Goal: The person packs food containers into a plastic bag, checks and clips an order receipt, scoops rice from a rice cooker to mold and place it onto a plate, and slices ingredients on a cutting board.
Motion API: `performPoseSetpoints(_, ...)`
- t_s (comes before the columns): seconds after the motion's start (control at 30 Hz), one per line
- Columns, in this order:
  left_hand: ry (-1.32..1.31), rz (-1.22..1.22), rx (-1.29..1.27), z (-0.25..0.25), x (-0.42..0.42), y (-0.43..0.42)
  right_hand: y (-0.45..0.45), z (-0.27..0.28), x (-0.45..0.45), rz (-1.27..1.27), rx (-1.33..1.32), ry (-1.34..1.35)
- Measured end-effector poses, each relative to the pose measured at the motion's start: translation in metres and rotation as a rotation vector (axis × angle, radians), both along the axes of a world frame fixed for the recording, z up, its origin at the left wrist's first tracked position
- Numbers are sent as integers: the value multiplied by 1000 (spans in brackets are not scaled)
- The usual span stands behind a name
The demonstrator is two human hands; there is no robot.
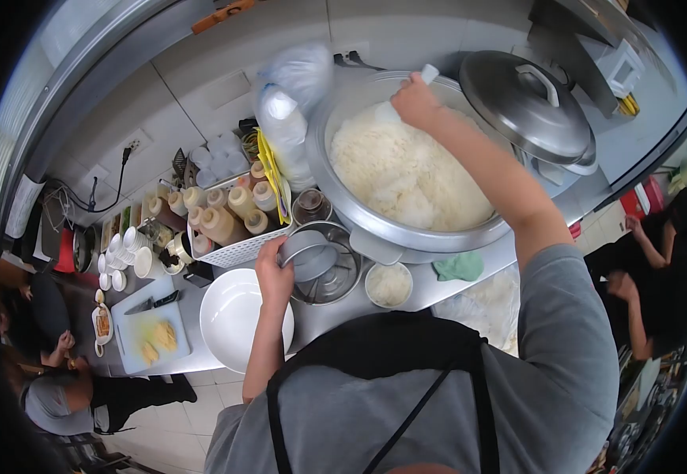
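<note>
My right hand is closed around a white rice paddle over the far side of a big metal pot. White cooked rice fills much of the pot. My left hand grips the rim of a small grey bowl, which is tilted above a round steel basin. Just left of that arm stands a large white bowl. A small tub of rice sits beside the basin, near a green cloth.
A steel lid leans at the pot's right. Sauce bottles crowd a white basket. A knife and yellow pieces lie on a cutting board. Other people are at the left and right.
</note>
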State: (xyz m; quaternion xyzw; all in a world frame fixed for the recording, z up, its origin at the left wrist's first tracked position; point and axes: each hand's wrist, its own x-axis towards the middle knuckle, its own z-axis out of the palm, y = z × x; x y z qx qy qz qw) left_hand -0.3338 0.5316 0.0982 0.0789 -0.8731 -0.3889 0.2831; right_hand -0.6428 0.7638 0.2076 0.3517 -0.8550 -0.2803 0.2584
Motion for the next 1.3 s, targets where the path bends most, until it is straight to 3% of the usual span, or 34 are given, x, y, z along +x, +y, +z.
performPoseSetpoints(0.2,-17,21,-3,-1,0,0,-4,-8,49,83,194,-193)
performPoseSetpoints(0.33,4,17,-86,6,-7,8,1,-14,94,243,167,-196)
performPoseSetpoints(0.4,35,-45,-57,5,-9,10,2,-12,116,469,187,-161)
performPoseSetpoints(0.53,-33,-33,-178,13,-9,13,13,19,120,482,23,-257)
performPoseSetpoints(0.6,-7,-16,-83,5,-10,8,27,29,101,364,-267,-96)
performPoseSetpoints(0.63,-11,-14,-82,4,-11,7,35,28,92,365,-267,-101)
performPoseSetpoints(0.7,24,-41,-94,3,-12,6,52,21,80,120,-154,-150)
performPoseSetpoints(0.83,-11,-8,-133,2,-13,5,59,-3,84,-74,48,-229)
performPoseSetpoints(0.9,-169,-8,256,-11,-16,-5,55,-14,93,-58,-66,-508)
performPoseSetpoints(0.93,-171,-10,256,-15,-17,-11,53,-14,94,-61,-66,-510)
performPoseSetpoints(1.0,-100,-36,650,-20,-17,-19,49,-13,94,-92,-100,-640)
performPoseSetpoints(1.03,-101,-36,651,-20,-15,-22,49,-14,94,-94,-99,-641)
performPoseSetpoints(1.1,-129,-38,1133,-13,-11,-26,49,-14,91,-92,-174,-759)
performPoseSetpoints(1.23,-137,-89,1389,6,-6,-31,43,-14,90,-124,-204,-832)
performPoseSetpoints(1.3,-148,-147,1387,5,-6,-40,43,-19,87,-113,-242,-883)
